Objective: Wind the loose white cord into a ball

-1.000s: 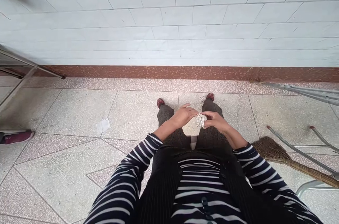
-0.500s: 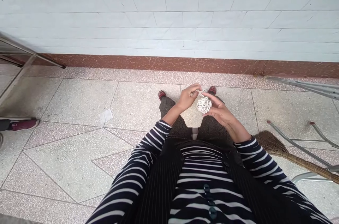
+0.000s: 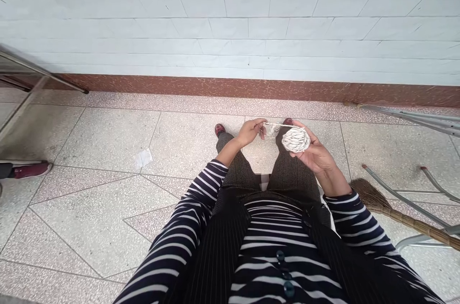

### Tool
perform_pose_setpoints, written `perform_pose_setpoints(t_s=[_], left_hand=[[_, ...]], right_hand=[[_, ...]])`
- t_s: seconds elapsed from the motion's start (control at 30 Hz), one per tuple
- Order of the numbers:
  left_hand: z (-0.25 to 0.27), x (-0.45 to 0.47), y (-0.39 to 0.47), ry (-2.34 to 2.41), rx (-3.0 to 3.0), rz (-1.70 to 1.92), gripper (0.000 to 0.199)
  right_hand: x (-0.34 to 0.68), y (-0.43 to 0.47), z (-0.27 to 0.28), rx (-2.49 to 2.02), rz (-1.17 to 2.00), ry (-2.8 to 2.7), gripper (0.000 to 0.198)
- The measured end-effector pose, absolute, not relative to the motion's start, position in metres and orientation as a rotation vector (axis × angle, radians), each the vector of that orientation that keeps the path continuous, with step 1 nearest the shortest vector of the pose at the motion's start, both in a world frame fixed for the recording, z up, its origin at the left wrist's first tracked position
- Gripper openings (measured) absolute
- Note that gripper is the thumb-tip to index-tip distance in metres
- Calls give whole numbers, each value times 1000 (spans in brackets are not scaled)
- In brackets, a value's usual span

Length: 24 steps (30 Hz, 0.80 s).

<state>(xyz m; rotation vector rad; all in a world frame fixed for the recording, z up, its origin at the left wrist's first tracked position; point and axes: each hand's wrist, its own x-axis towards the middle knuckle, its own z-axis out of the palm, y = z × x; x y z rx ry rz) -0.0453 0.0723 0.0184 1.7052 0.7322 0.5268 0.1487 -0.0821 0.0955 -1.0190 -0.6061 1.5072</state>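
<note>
At the far left edge a dark red shoe (image 3: 30,169) lies on the speckled floor (image 3: 108,141), under the slanted metal leg (image 3: 43,74) of some furniture. Further in, a scrap of white paper (image 3: 143,157) rests flat on a floor tile. The left hand (image 3: 250,131) is raised above the left knee, its fingers pressed together on the loose end of a white cord (image 3: 272,125), which runs taut and nearly level to the right. The cord ends at a ball of white cord (image 3: 295,139) flecked with dark strands, held above the right knee. The right hand (image 3: 313,153) cups this ball from below and behind, fingers curled around it. Beyond the hands, 2 red shoe tips show near the brown skirting. To the right a straw broom (image 3: 373,203) lies on the floor beside grey metal tubes (image 3: 406,201).
</note>
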Motion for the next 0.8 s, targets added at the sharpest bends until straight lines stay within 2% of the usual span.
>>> perform_pose_setpoints(t_s=[0.2,0.4,0.57,0.6,0.7,0.8], left_hand=[[2,-64,91,1068,1869,369,25],[-9,-50,78,1007,1882,278,20],[14,-15,40,574,1611,490,51],[19,-10,35,555,1564,542,48],[32,-3,27,611,1555,596,21],[36,-8,29,633,1624,530,29]], right_hand=[[158,-90,123,-1068,1408,-679,60],[157,-82,127,-1076,1432,-666,54],[154,-63,117,-1102,1557,-624,48],[154,-60,115,-1111,1578,-620,48],[157,-56,111,-1135,1575,-601,48],[162,-56,113,-1180,1499,-594,45]])
